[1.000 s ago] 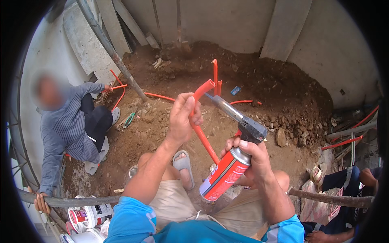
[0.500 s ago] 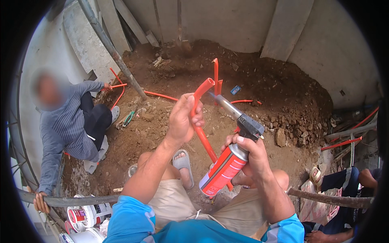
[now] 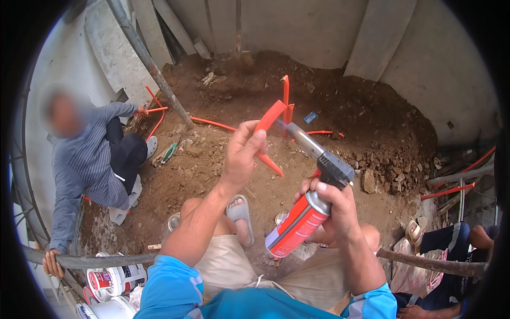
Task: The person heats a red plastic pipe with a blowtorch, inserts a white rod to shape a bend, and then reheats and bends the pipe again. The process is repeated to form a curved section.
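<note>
An orange plastic pipe (image 3: 271, 115) is gripped in my left hand (image 3: 241, 154), its fingers closed round it below the bent upper end. The pipe's other end slants down to the right beyond my fingers. My right hand (image 3: 333, 204) is wrapped round a gas torch (image 3: 332, 166) screwed onto a red canister (image 3: 298, 223). The torch's metal nozzle points up and left at the upper part of the pipe, a small gap from it. A faint bluish flame shows at the nozzle's tip.
More orange pipes (image 3: 287, 90) stick up from the dirt ahead. To the left squats a co-worker (image 3: 87, 154), one hand on a horizontal pole (image 3: 95, 260). Green-handled pliers (image 3: 169, 153) lie on the soil. White buckets (image 3: 114, 282) stand lower left; another person's legs (image 3: 446, 239) are at right.
My left hand has turned the pipe, so its lower end has swung up and away from my legs and the canister. The torch has shifted slightly right and down.
</note>
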The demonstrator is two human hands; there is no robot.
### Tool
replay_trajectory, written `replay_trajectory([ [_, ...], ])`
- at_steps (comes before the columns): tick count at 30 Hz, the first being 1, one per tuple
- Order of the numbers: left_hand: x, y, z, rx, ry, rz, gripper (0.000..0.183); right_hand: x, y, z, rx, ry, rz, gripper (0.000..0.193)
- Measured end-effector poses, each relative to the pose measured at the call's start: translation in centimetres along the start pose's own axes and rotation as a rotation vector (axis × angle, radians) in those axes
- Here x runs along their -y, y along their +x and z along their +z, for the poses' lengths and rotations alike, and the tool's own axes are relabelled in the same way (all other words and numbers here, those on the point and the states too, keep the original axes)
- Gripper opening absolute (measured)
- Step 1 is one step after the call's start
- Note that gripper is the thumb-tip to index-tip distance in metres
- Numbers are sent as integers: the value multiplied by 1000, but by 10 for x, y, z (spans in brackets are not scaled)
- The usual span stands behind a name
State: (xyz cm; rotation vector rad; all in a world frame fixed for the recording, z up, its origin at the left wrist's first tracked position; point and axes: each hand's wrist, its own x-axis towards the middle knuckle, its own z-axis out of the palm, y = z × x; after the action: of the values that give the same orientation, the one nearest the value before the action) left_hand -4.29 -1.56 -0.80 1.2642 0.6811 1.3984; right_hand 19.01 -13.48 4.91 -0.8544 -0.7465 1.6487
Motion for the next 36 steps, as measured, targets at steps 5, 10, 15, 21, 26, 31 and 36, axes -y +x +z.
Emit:
replay_trajectory([
  [5, -5, 0, 2, -15, 218, 110, 27, 0, -1, -8, 50, -52, -24, 38],
  [10, -16, -1, -2, 29, 499, 265, 25, 7, -1, -2, -52, -76, 2, 38],
  [15, -30, -2, -8, 12, 509, 331, 25, 5, -8, -9, 86, 19, -26, 37],
  [21, -41, -7, -22, -33, 291, 311, 25, 10, -8, -6, 2, 0, 14, 33],
  [26, -47, -4, -27, 27, -225, 105, 41, 11, -16, -6, 219, 56, 10, 38],
  [31, -43, -4, -36, 267, -452, -144, 51, 12, -18, -9, 152, 46, 51, 40],
  [36, -35, -6, -39, 368, -501, -249, 48, 5, -17, -16, 175, 19, 47, 42],
])
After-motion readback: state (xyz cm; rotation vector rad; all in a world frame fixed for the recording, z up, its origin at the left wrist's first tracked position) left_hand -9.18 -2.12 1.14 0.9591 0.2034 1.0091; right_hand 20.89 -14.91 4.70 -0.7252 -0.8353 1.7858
